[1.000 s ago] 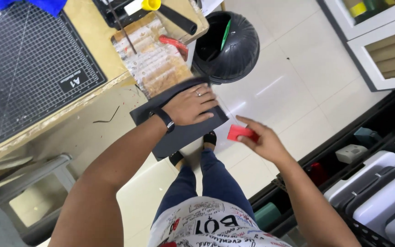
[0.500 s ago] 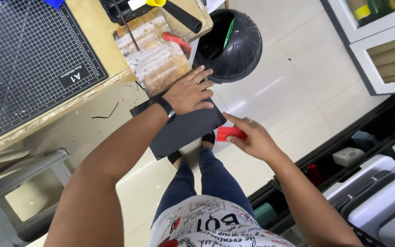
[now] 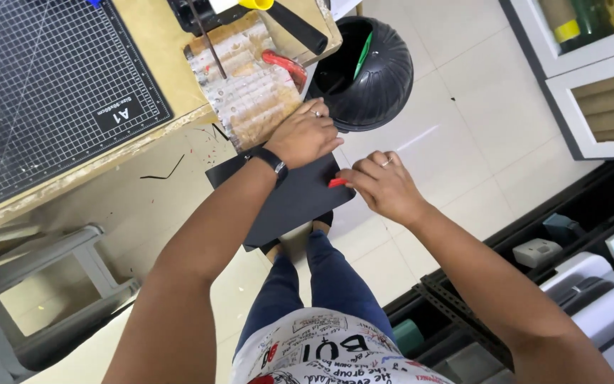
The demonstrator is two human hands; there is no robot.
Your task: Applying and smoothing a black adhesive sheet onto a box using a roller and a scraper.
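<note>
A black sheet [image 3: 289,203] juts out from the edge of the wooden workbench [image 3: 158,78] over my legs. My left hand [image 3: 307,135] lies flat on its upper end, close to a worn, scarred board [image 3: 250,92]. My right hand [image 3: 381,186] grips a small red tool [image 3: 337,183] at the sheet's right edge, fingers curled round it. A dark band sits on my left wrist.
A black round bin [image 3: 364,71] stands on the white tile floor just beyond my hands. A gridded cutting mat [image 3: 44,78] covers the bench's left part. A grey stool [image 3: 58,284] is at lower left. Shelves and storage boxes [image 3: 577,284] line the right side.
My left hand slid up the sheet toward the bench edge. My right hand, holding the red tool, came in from the right to the sheet's edge.
</note>
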